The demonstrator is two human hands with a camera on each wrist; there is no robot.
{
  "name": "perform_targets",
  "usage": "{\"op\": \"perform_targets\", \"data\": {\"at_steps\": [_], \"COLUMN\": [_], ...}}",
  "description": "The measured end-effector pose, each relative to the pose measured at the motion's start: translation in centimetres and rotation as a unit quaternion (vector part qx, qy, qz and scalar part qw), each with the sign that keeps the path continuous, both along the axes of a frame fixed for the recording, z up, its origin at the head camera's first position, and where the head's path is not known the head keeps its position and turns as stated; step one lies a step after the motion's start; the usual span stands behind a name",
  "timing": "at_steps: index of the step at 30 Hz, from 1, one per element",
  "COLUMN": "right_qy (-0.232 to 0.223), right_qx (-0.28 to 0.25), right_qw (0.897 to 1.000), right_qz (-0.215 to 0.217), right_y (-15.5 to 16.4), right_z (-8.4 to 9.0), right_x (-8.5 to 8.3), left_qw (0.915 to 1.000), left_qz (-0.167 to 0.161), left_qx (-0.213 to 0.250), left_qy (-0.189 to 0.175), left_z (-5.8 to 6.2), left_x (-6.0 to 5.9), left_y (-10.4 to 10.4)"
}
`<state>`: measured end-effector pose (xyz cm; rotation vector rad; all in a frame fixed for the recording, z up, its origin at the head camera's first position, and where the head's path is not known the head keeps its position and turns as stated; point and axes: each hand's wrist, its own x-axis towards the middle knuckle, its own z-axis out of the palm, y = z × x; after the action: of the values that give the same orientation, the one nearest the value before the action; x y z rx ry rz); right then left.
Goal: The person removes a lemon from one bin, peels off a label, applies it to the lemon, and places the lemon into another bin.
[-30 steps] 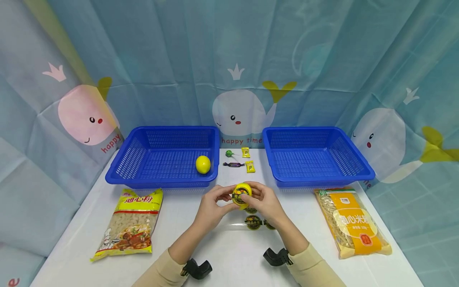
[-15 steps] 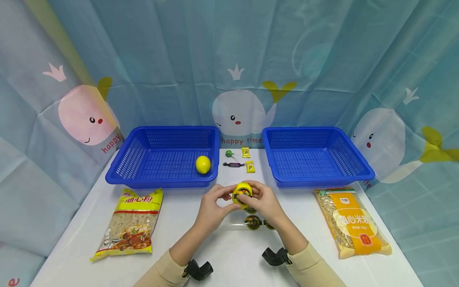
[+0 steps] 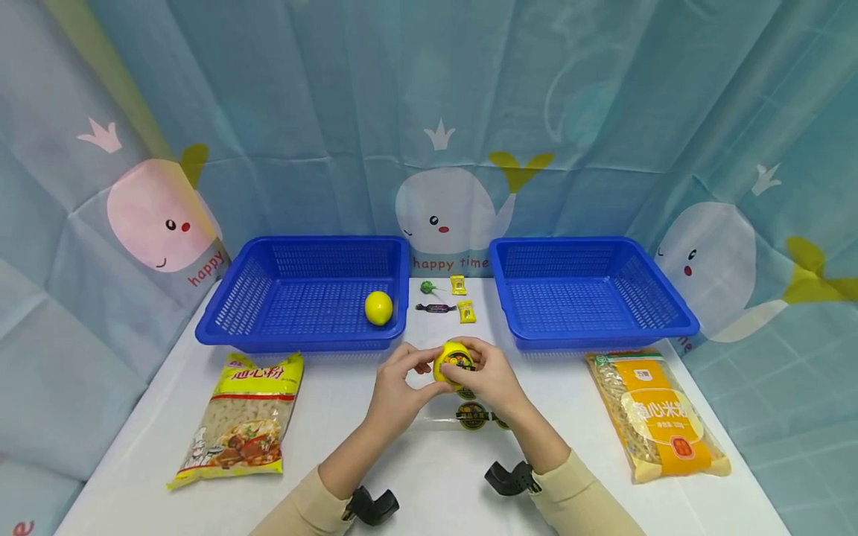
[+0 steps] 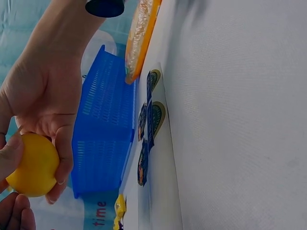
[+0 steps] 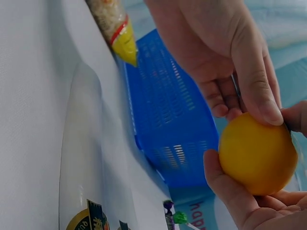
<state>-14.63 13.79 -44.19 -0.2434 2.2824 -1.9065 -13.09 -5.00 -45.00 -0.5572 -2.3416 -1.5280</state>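
- Head view: both hands met just in front of the gap between the two blue baskets; the left hand (image 3: 395, 387) and right hand (image 3: 489, 376) each curled their fingers round a yellow ball (image 3: 452, 362) bearing a dark round sticker, held above the white table (image 3: 429, 476). A sticker sheet (image 3: 472, 415) lay just under the ball. A second yellow ball (image 3: 378, 307) sat inside the left basket (image 3: 221, 327); the right basket (image 3: 670, 327) stood opposite, with small sweets (image 3: 445, 296) between them. A macaroni bag (image 3: 244, 417) lay before the left basket, a noodle bag (image 3: 660, 413) before the right
- Left wrist view: the right hand (image 4: 45, 91) pinched the ball (image 4: 31, 165) between thumb and fingers, beside the right basket (image 4: 103, 139)
- Right wrist view: the left hand (image 5: 225, 57) clamped the ball (image 5: 256, 153) from above, with right fingers (image 5: 230, 191) under it
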Motion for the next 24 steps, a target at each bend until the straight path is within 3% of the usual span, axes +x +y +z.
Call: {"op": "perform_targets", "data": {"at_steps": [15, 20, 24], "right_qy": [0.004, -0.007, -0.015], "right_qx": [0.028, 0.006, -0.027], "right_qw": [0.999, 1.000, 0.999], "right_qz": [-0.029, -0.014, 0.009], "right_y": [-0.5, -0.2, 0.0], "right_z": [0.4, 0.6, 0.7], "right_x": [0.1, 0.0, -0.1], "left_qw": [0.9991, 0.9989, 0.9899], "left_qz": [-0.001, -0.039, -0.084], "left_qx": [-0.011, 0.017, 0.084], "left_qy": [0.040, -0.016, -0.078], "left_z": [-0.3, 0.0, -0.1], "left_x": [0.0, -0.3, -1.0], "left_y": [0.2, -0.5, -1.2]}}
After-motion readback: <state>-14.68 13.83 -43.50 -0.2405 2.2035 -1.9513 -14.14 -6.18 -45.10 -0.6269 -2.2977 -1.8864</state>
